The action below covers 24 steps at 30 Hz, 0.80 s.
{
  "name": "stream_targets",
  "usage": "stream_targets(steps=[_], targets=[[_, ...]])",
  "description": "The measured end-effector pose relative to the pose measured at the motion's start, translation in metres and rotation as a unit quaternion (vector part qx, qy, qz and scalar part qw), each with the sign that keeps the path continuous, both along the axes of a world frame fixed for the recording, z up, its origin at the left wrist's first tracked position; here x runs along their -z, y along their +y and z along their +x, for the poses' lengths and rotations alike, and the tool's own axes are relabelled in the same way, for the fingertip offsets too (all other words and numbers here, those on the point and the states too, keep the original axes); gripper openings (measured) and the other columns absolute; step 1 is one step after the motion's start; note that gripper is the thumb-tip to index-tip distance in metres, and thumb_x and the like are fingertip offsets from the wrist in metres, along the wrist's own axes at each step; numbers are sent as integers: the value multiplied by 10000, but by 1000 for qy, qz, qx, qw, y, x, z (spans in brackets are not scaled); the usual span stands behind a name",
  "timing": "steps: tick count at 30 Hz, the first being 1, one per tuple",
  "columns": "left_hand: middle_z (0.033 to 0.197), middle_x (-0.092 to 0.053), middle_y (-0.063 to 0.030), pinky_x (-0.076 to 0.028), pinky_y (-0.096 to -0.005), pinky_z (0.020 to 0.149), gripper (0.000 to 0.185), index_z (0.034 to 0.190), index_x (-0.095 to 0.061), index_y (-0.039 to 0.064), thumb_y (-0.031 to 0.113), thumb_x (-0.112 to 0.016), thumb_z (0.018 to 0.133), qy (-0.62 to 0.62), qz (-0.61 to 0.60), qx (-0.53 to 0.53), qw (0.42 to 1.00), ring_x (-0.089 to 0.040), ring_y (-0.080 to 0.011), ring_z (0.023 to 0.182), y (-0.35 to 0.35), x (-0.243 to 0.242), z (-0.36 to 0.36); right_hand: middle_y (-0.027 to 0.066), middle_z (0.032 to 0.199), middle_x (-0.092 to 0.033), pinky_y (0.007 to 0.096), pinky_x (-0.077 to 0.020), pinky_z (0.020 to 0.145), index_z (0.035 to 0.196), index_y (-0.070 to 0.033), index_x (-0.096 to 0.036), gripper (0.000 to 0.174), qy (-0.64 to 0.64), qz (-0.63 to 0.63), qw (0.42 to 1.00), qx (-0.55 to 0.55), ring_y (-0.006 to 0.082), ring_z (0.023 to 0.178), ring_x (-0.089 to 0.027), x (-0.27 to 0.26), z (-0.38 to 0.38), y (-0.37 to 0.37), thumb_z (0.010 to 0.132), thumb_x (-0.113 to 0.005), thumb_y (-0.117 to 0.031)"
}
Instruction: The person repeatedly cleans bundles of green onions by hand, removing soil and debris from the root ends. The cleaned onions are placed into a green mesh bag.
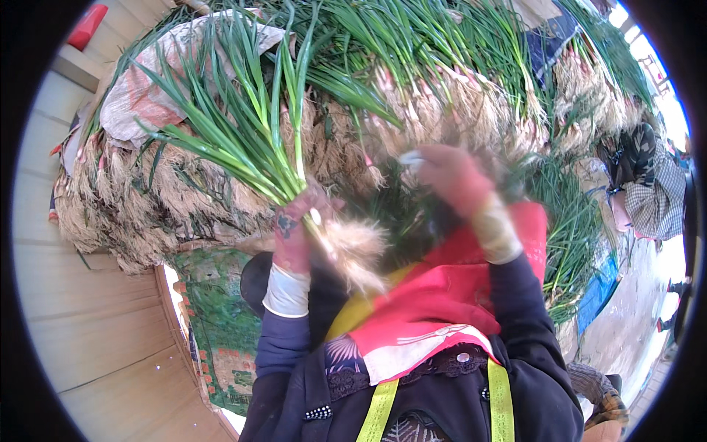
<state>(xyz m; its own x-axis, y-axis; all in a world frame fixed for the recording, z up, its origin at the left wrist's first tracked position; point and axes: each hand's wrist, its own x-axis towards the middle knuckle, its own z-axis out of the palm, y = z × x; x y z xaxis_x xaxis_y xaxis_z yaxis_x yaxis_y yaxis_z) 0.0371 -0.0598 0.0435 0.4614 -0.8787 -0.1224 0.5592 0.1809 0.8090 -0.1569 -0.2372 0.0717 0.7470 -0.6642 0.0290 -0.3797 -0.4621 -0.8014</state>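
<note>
My left hand (295, 226), in a pinkish glove with a white cuff, is closed round a bunch of green garlic plants (276, 166). Their long leaves fan up and to the left, and their pale, hairy roots (356, 248) point down to the right. My right hand (455, 177), in a reddish glove, is raised to the right of the bunch, apart from it, and blurred by motion. Something small and whitish shows at its fingertips; whether it is held cannot be told. A red apron (442, 293) covers my lap.
A long heap of rooted garlic plants (453, 99) spans the far side, partly under a woven sack (149, 83). More green leaves (574, 221) lie at right, near another person's checked sleeve (660, 193). A green printed sack (221, 320) lies at lower left, beside a panelled surface (110, 309).
</note>
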Motion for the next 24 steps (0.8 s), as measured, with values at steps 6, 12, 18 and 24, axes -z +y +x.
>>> stream_targets(steps=[6, 12, 18, 24], targets=[[649, -439, -3, -474, -398, 754, 240, 962, -494, 82, 235, -582, 798, -26, 19, -22, 999, -476, -143, 588, 11, 11, 5, 172, 952, -626, 383, -483, 747, 1014, -25, -586, 372, 214, 35, 975, 56, 302, 837, -614, 80, 106, -2, 801, -555, -328], [687, -446, -31, -474, -406, 783, 256, 1032, -480, -3, 177, -488, 851, 27, 71, -89, 993, -487, -173, 605, 6, 28, 14, 189, 837, -624, 412, -460, 755, 929, -24, -599, 292, 127, 58, 990, -20, 338, 805, -603, 74, 96, 0, 823, -498, -277], [759, -405, 40, -419, -301, 734, 441, 1188, -395, 17, 200, -568, 826, 38, -22, 25, 999, -394, -71, 638, 6, 8, 12, 112, 822, -650, 307, -489, 695, 981, -111, -641, 214, 121, 61, 980, 146, 189, 746, -617, -16, -97, 3, 852, -536, -245], [881, -491, -4, -462, -300, 720, 591, 1265, -330, 28, 85, -626, 757, 111, -116, 113, 981, -509, -120, 747, -5, -3, 0, 24, 841, -620, 247, -407, 644, 1101, -20, -598, 359, -2, 37, 872, 488, 98, 726, -514, -13, -307, 8, 820, -598, -243]])
